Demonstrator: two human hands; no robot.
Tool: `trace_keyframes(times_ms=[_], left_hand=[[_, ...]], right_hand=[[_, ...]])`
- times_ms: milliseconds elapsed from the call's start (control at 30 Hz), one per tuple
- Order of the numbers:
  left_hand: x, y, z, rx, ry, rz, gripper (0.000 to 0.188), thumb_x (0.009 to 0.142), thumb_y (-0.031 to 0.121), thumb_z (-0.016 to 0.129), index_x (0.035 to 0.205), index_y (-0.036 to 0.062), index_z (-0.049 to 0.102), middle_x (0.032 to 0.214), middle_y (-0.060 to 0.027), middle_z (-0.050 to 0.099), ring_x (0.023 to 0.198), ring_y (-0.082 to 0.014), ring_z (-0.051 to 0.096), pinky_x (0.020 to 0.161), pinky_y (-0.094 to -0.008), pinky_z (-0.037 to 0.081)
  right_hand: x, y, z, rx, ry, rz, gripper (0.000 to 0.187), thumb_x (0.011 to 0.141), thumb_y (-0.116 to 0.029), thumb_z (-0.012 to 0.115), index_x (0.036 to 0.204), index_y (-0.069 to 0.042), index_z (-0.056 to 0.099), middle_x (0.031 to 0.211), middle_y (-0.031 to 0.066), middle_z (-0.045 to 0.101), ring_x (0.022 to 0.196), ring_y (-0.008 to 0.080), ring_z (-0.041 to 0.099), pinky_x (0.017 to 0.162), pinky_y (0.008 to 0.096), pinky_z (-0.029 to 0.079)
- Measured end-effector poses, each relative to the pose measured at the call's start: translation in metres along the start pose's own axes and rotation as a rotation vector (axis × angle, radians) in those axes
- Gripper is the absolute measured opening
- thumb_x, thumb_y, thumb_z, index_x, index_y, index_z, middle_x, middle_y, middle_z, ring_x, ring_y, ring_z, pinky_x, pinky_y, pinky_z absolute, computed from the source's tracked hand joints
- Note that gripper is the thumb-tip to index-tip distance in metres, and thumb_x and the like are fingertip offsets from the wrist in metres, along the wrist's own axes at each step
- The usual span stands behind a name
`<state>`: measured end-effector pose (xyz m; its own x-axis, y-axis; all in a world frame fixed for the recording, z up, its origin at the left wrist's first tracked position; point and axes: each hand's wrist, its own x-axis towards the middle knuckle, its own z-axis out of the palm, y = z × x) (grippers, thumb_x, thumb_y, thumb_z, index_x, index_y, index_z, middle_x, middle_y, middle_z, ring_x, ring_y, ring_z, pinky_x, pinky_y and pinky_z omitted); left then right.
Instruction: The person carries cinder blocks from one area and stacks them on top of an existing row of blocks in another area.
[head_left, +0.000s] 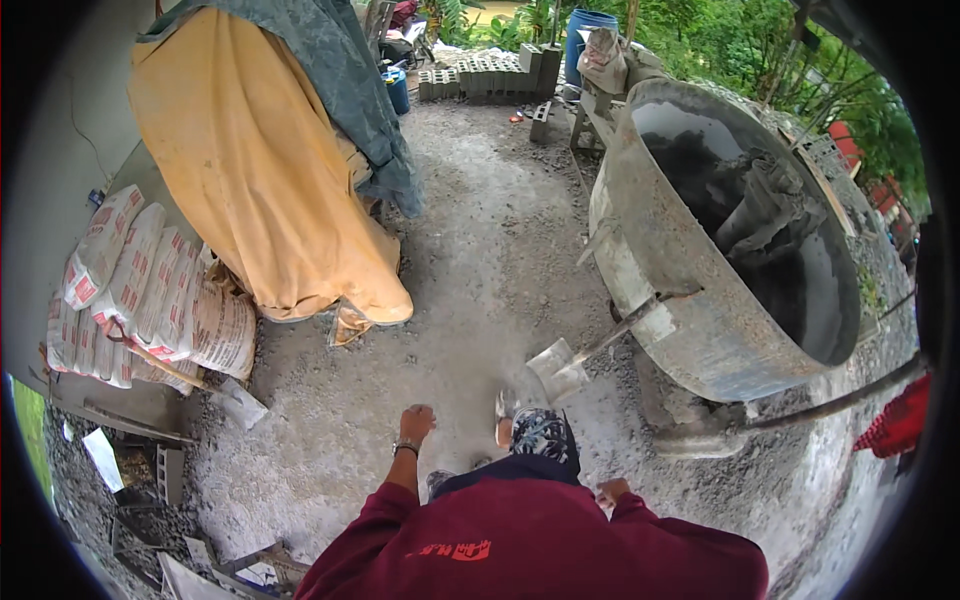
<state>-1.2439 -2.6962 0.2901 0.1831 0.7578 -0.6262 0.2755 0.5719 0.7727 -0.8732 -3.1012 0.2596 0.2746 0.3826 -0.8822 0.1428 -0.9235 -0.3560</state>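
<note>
My left hand [417,424], with a dark band at the wrist, hangs over the dusty ground with its fingers curled in; nothing shows in it. On the other side of my body, my right hand [612,490] is low beside my dark red sleeve. Its fingers are mostly hidden, and I cannot see anything in it. Ahead of the right hand, a shovel [560,371] rests with its blade on the ground and its handle against a big round metal mixing pan [655,255]. Grey material coats the pan's inside. Neither hand touches these things.
Stacked white sacks [150,285] stand at the left, with another shovel [240,404] against them. Beside them a tan tarp [265,170] covers a heap. Hollow concrete blocks [490,78] and a blue barrel [588,40] stand far back. Scrap pieces [103,460] lie lower left.
</note>
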Motion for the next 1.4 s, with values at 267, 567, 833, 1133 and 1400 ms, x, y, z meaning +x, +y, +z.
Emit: trace_keyframes(times_ms=[267,567,833,1133,1400], left_hand=[[0.168,0.143,0.046,0.150,0.055,-0.148,0.028,0.081,0.023,0.054,0.091,-0.0017,0.061,0.073,-0.0106,0.065,0.053,-0.0165,0.061,0.043,-0.0261,0.045],[0.283,0.254,0.043,0.119,0.099,-0.315,0.021,0.083,0.019,0.046,0.081,0.0036,0.059,0.073,-0.0085,0.064,0.056,-0.0165,0.062,0.042,-0.0304,0.045],[0.440,0.331,0.056,0.296,0.042,-0.272,0.027,0.079,0.024,0.048,0.077,-0.0007,0.060,0.070,-0.0116,0.063,0.053,-0.0198,0.059,0.043,-0.0338,0.043],[0.765,0.500,0.077,1.235,0.124,0.458,0.024,0.077,0.020,0.050,0.066,0.0061,0.065,0.072,-0.0174,0.064,0.065,-0.0312,0.063,0.061,-0.0431,0.050],[1.017,0.797,0.133,0.071,0.062,0.121,0.024,0.087,0.022,0.053,0.084,0.0002,0.063,0.069,-0.0079,0.063,0.054,-0.0128,0.056,0.050,-0.0280,0.046]], right_hand=[[0.143,-0.204,-0.093,-0.288,0.139,-0.361,0.026,0.077,-0.027,0.060,0.084,-0.004,0.067,0.073,0.0117,0.066,0.058,0.0238,0.064,0.044,0.0366,0.050],[0.355,-0.550,-0.303,0.010,0.287,-0.293,0.032,0.075,-0.031,0.060,0.078,-0.001,0.067,0.067,0.0131,0.065,0.061,0.0231,0.065,0.062,0.0348,0.051],[0.440,-0.833,-0.373,0.074,0.174,-0.456,0.035,0.077,-0.028,0.061,0.096,0.001,0.065,0.074,0.0117,0.066,0.061,0.0189,0.064,0.058,0.0309,0.050],[0.486,-0.920,-0.466,0.074,0.123,-0.004,0.028,0.081,-0.024,0.063,0.095,0.000,0.064,0.074,0.0134,0.066,0.061,0.0204,0.065,0.048,0.0324,0.050],[0.573,-1.033,-0.535,0.366,0.205,0.102,0.029,0.081,-0.029,0.065,0.090,-0.001,0.065,0.076,0.0101,0.066,0.057,0.0181,0.063,0.045,0.0340,0.049]])
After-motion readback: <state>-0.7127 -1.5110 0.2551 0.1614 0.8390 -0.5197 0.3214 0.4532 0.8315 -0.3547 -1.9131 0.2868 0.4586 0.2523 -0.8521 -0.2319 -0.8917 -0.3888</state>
